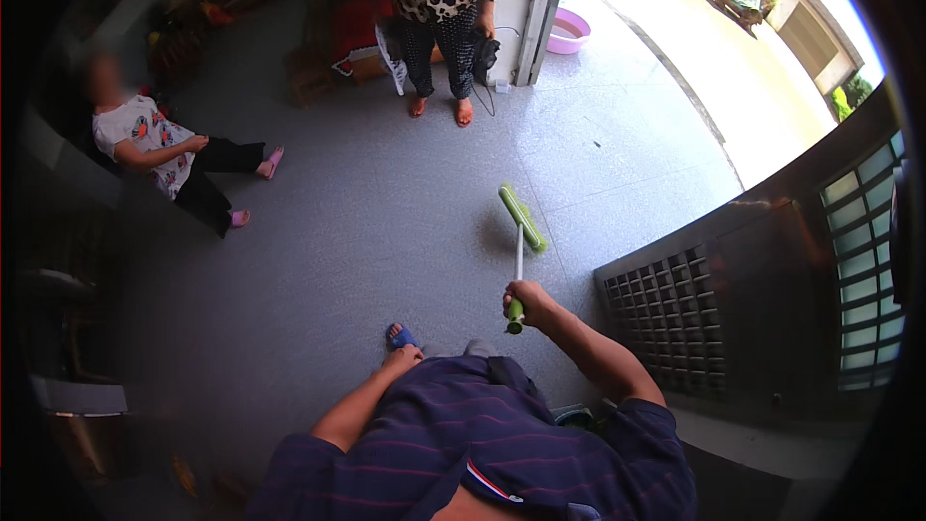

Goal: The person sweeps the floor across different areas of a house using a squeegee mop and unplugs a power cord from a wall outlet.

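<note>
My right hand is closed around the green grip of a push broom, near the top end of its pale handle. The broom's green bristled head points away from me over the grey speckled floor. A dark shadow lies to the left of the head; whether the bristles touch the floor is unclear. My left hand is at the front of my body, close to my waist, with no object visible in it. Its fingers are partly hidden. Below it shows a blue sandal on my foot.
Ahead stands a person holding a dark item with a hanging cord. Another person sits at the left, legs stretched out. A dark door with lattice panels stands to my right. A pink basin sits beside the doorway, in bright light.
</note>
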`<action>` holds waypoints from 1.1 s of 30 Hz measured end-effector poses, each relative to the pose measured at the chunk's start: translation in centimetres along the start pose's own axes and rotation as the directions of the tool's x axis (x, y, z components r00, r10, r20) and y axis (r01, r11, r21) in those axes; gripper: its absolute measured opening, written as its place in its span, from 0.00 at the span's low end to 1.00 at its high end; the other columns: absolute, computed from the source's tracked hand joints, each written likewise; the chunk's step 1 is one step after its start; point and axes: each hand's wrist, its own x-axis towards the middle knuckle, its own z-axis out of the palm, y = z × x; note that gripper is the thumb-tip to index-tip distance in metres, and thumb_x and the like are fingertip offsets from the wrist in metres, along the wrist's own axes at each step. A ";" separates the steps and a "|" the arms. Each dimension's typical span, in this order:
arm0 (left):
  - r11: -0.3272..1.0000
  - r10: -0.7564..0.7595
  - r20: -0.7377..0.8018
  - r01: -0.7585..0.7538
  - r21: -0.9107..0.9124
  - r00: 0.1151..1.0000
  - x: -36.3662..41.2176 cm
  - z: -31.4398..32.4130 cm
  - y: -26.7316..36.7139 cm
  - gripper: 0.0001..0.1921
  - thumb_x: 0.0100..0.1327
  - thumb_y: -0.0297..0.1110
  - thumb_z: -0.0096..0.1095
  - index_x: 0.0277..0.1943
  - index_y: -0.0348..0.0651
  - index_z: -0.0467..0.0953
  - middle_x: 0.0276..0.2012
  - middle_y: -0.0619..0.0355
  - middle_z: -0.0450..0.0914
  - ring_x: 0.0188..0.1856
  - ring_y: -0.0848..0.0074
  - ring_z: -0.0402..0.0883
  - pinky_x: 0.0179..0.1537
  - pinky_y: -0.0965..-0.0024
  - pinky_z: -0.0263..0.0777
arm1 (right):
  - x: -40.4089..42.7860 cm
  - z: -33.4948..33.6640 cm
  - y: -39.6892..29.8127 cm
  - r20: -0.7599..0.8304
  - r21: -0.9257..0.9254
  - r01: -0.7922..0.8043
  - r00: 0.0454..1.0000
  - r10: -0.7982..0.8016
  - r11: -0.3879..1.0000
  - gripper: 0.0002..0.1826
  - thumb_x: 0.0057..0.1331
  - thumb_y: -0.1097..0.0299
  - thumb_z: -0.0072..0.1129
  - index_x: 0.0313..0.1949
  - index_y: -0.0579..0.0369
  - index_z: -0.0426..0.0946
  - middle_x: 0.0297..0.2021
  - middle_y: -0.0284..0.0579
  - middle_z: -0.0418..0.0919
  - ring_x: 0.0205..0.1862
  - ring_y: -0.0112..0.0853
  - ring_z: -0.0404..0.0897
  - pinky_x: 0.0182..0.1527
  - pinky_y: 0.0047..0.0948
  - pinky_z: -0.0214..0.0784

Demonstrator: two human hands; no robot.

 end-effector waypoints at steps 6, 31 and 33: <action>0.999 0.003 0.083 -0.007 0.054 0.997 1.3 0.1 1.6 0.17 0.53 0.45 0.53 0.41 0.45 0.76 0.41 0.51 0.77 0.44 0.60 0.76 0.45 0.63 0.69 | -5.8 2.1 2.0 0.292 0.249 -0.147 0.954 0.071 0.957 0.08 0.59 0.73 0.40 0.22 0.53 0.59 0.13 0.35 0.62 0.13 0.24 0.63 0.16 0.23 0.56; 0.952 0.305 0.138 -0.305 -0.020 0.942 10.1 -1.9 2.1 0.15 0.52 0.41 0.54 0.42 0.47 0.75 0.39 0.49 0.77 0.44 0.60 0.76 0.44 0.65 0.67 | -1.3 -16.9 -10.6 0.348 0.758 -0.386 0.921 0.173 0.526 0.18 0.59 0.69 0.34 0.10 0.46 0.56 0.09 0.29 0.60 0.10 0.20 0.63 0.10 0.20 0.50; 0.961 0.274 0.162 -0.277 -0.003 0.948 10.6 -2.7 1.5 0.15 0.52 0.41 0.54 0.42 0.47 0.75 0.39 0.50 0.77 0.44 0.60 0.76 0.44 0.66 0.67 | -3.0 -18.6 -14.0 0.266 0.778 -0.255 0.962 0.065 0.574 0.13 0.58 0.70 0.36 0.14 0.49 0.59 0.11 0.30 0.62 0.11 0.19 0.65 0.10 0.20 0.51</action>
